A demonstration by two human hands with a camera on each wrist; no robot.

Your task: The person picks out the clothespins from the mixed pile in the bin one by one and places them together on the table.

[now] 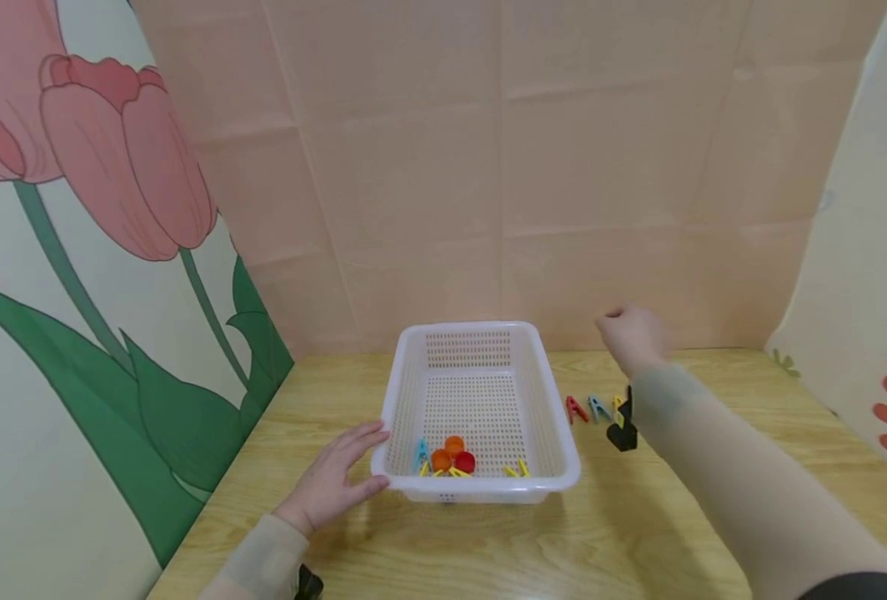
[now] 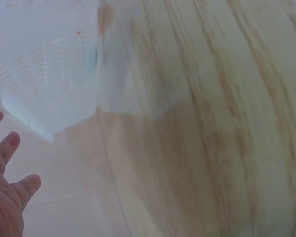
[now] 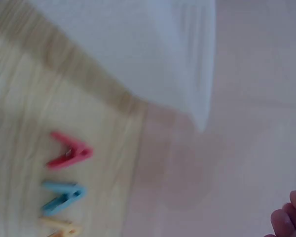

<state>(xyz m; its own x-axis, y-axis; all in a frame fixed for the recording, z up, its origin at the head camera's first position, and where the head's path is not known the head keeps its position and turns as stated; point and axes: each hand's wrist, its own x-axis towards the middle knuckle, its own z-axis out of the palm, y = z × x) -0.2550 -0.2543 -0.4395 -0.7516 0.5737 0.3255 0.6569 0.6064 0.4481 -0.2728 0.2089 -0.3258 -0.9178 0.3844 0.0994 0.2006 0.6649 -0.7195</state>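
A white plastic basket point(image 1: 477, 328) stands in the middle of the table. My left hand point(image 1: 338, 471) is at its front left corner, fingers spread and fingertips right at the rim. Inside, near the front wall, lie two orange round pieces point(image 1: 441, 460), a red round piece point(image 1: 464, 462), a blue clothespin point(image 1: 421, 454) and several yellow clothespins point(image 1: 517, 470). My right hand point(image 1: 633, 340) is raised right of the basket, its fingers curled in, with nothing showing between them. Below it are a red clothespin point(image 3: 70, 150), a blue clothespin point(image 3: 64, 195) and a yellow one point(image 3: 60, 226).
The wooden table point(image 1: 488, 550) meets a pinkish-beige sheet point(image 1: 428, 208) hanging behind it. A wall with painted tulips point(image 1: 124, 158) borders the left side, and a pale wall point(image 1: 871, 275) the right. My right forearm covers part of the table beside the clothespins.
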